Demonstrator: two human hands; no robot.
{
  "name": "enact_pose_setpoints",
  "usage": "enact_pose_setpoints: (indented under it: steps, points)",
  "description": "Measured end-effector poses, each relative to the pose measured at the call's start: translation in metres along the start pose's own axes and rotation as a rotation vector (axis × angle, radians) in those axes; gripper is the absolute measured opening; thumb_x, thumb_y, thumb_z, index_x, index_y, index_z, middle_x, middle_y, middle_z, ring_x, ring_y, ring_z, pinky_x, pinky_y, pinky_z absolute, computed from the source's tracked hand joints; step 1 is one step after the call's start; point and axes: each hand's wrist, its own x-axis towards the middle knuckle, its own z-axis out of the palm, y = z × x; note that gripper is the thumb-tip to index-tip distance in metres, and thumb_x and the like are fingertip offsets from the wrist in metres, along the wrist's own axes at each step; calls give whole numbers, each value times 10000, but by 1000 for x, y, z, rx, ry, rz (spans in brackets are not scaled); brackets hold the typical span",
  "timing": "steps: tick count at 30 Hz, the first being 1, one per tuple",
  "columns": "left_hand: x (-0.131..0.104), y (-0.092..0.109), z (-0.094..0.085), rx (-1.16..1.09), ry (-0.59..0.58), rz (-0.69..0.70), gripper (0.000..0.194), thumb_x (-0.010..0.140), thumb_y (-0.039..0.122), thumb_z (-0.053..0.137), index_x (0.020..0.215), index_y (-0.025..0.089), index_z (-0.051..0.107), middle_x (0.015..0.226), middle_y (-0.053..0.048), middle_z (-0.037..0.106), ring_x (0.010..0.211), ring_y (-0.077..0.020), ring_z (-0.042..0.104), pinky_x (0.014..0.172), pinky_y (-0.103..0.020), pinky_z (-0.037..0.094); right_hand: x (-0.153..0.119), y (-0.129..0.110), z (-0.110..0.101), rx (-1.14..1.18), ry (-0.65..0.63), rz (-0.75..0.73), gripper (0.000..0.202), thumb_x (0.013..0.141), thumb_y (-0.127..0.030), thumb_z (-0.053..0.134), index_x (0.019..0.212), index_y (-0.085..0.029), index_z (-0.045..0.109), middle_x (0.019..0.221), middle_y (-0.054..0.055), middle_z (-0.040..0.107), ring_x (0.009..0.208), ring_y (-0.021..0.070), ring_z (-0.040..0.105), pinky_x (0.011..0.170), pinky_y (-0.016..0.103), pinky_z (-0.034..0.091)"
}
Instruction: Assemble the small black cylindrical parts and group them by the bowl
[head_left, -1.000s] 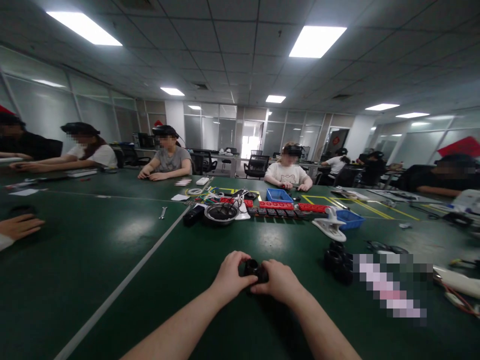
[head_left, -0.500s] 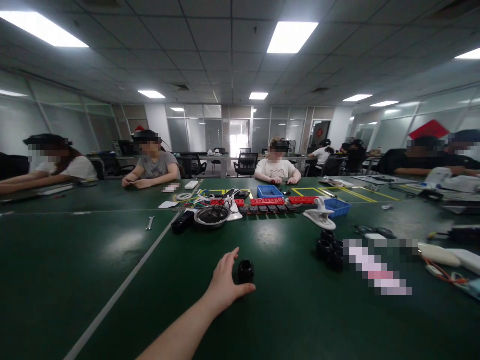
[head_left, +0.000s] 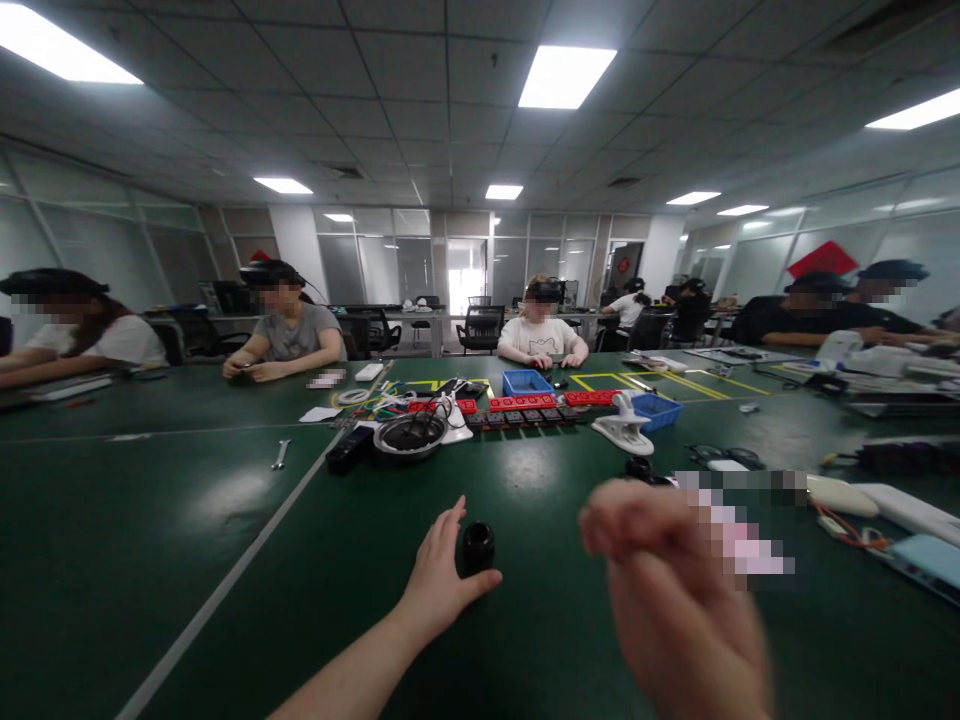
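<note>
My left hand (head_left: 442, 568) lies low over the green table, fingers stretched and thumb spread apart. Between its thumb and fingers stands a short black cylinder with a hole in its top (head_left: 478, 546); the hand curves beside it without closing round it. On the right, my right hand (head_left: 667, 570) is raised close to the camera and blurred. Its fingers are curled together, and whatever they may hold is hidden. Behind that hand, one of the similar black round pieces (head_left: 639, 468) shows; the others are covered by the hand.
Farther back sit a metal bowl with cables (head_left: 411, 436), red trays (head_left: 521, 403), a blue bin (head_left: 526, 383) and a white clamp stand (head_left: 624, 425). A wrench (head_left: 280, 454) lies at left. White devices with wires (head_left: 862, 505) lie at right. Several people sit around the table.
My right hand has come into view from the lower right and now covers most of the black pieces there. The view has turned slightly right. My left hand stays open by the black cylinder.
</note>
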Motion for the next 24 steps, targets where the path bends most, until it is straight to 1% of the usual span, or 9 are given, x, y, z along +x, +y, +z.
enact_pose_setpoints:
  steps: [2,4,5,6,9,12,16,19,24]
  points:
    - [0,0,0,24,10,47,894,623,464,641,1334,181,178,1317,-129,292,1219,-291,272,998,-442,227,28,33,20,-60,-104,92,140,779,-223,485,911,-217,436,827,17,506,747,155,492,684,294,429]
    - [-1,0,-1,11,19,63,856,635,454,630,1326,180,205,1302,-125,314,1206,-282,295,994,-434,240,49,73,33,-170,-382,266,325,692,-137,527,995,-181,418,868,21,502,758,146,496,691,276,430]
    - [-1,0,-1,-8,26,56,828,650,452,616,1323,188,213,1290,-119,330,1194,-278,314,984,-434,258,56,92,36,-252,-522,317,440,649,-116,557,1059,-166,406,955,39,495,845,155,489,745,278,418]
    - [-1,1,-2,-30,33,45,802,666,454,598,1322,194,216,1277,-115,345,1178,-275,337,970,-435,279,61,109,36,-282,-577,331,542,584,-86,602,1089,-154,418,1034,57,480,928,177,470,798,292,398]
    - [1,2,-6,-66,28,21,757,683,465,570,1309,184,250,1244,-119,375,1130,-275,388,930,-431,328,66,138,26,-303,-712,378,664,503,-85,672,1127,-148,454,1048,60,508,925,196,493,783,299,409]
    - [6,6,-9,-43,-1,37,703,653,443,606,1256,184,353,1210,-112,419,1108,-279,404,916,-411,341,68,138,20,-298,-857,388,735,517,-169,711,1193,-178,422,1056,42,522,931,193,498,790,295,408]
    - [12,13,-12,-39,-35,20,385,655,380,615,988,191,574,1024,-72,545,999,-257,481,843,-348,388,67,125,26,-165,-996,333,639,574,-223,705,1166,-211,464,1010,10,552,887,169,518,763,263,411]
    - [15,13,-14,-67,-64,21,294,640,361,635,882,195,612,935,-57,567,930,-244,508,796,-324,402,61,125,33,-142,-976,315,459,612,-198,677,1052,-200,545,880,-18,586,782,138,537,672,221,414]
    - [18,7,-16,-136,-56,-11,420,588,292,676,987,201,582,971,-56,558,893,-224,516,783,-311,403,48,132,43,-339,-829,327,266,589,-264,699,811,-174,584,731,-33,577,644,114,511,534,187,360]
